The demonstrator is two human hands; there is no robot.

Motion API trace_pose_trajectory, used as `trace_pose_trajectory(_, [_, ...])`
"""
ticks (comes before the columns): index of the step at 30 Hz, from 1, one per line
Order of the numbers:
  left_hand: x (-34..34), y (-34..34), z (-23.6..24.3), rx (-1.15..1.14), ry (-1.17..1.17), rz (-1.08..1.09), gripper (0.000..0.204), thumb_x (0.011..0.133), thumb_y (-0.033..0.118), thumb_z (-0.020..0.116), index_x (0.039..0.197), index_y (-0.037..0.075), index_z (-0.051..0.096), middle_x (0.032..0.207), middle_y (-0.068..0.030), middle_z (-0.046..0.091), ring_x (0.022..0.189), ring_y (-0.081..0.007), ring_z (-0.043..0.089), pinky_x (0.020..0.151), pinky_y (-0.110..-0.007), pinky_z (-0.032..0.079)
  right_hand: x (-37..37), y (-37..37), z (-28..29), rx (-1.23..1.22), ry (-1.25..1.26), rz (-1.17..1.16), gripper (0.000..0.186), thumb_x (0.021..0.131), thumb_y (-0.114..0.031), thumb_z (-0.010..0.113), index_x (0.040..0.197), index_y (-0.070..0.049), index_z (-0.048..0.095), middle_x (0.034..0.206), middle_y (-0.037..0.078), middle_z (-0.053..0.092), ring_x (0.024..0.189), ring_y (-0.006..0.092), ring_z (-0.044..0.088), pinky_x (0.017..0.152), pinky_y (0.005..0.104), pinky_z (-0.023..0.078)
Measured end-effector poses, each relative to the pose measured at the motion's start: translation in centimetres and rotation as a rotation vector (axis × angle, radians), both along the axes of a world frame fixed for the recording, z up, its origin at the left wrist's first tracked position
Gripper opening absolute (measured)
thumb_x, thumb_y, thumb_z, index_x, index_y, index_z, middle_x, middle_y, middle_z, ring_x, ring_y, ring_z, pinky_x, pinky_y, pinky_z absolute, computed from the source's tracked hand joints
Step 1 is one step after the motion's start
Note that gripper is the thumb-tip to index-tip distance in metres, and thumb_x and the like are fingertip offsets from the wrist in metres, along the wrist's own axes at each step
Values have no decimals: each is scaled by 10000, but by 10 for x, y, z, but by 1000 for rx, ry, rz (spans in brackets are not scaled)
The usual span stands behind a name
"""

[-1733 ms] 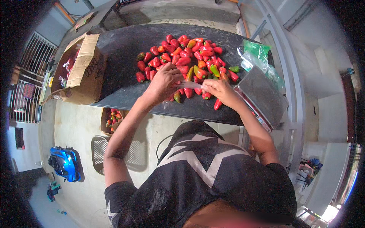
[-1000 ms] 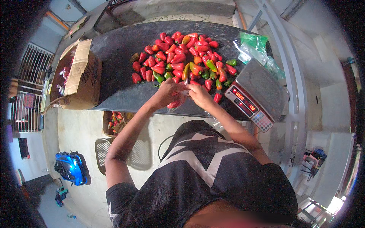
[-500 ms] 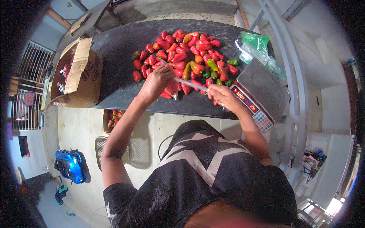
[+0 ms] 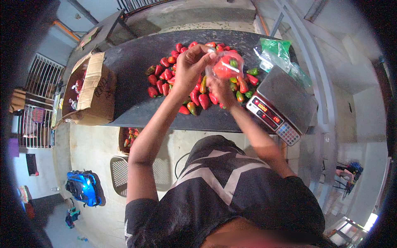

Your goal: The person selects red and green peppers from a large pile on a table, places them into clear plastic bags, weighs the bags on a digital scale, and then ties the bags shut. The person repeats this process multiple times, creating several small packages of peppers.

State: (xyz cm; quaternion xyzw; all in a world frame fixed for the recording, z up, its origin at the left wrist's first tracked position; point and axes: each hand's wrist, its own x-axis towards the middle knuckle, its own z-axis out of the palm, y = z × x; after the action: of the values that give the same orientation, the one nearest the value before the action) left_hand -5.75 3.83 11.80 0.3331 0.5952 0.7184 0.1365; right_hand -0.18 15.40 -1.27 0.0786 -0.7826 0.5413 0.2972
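Left hand (image 4: 191, 64), in the head view, has thumb and fingertips pinched on the gathered neck of a clear bag (image 4: 227, 66) of red peppers (image 4: 221, 72), above the pepper pile (image 4: 168, 74) on a black table (image 4: 132, 99). Right hand (image 4: 221, 89) blurs just below the bag, its grip impossible to tell; near it stands a scale (image 4: 289, 91)
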Motion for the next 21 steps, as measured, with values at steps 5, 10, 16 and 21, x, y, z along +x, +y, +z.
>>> trace_pose_trajectory(5, [-30,-16,-47,-328,484,515,127,838,115,673,887,-1,648,836,-98,652,764,-149,609,678,-302,478,23,-44,1,10,-32,-113,184,960,-159,492,925,18,528,797,174,611,795,332,630,694,428,457])
trace_pose_trajectory(10, [-30,-32,-80,-465,560,506,150,795,25,629,941,4,654,875,-128,640,783,-276,638,698,-349,496,37,15,27,248,-299,-49,214,969,-210,469,907,-10,517,764,179,597,758,362,611,664,415,448])
trace_pose_trajectory(16, [-8,-42,-56,-562,603,97,151,797,89,677,924,11,653,912,-110,667,815,-255,664,706,-356,518,24,83,26,76,-354,103,264,985,-245,495,850,-26,553,746,15,544,708,107,528,659,268,429])
trace_pose_trajectory(21, [31,-20,-13,-294,359,-288,143,814,55,716,917,-15,646,915,-58,651,905,-128,599,810,-289,472,16,80,25,-671,-290,528,239,957,-299,558,938,-62,580,864,-8,565,834,106,540,782,271,427])
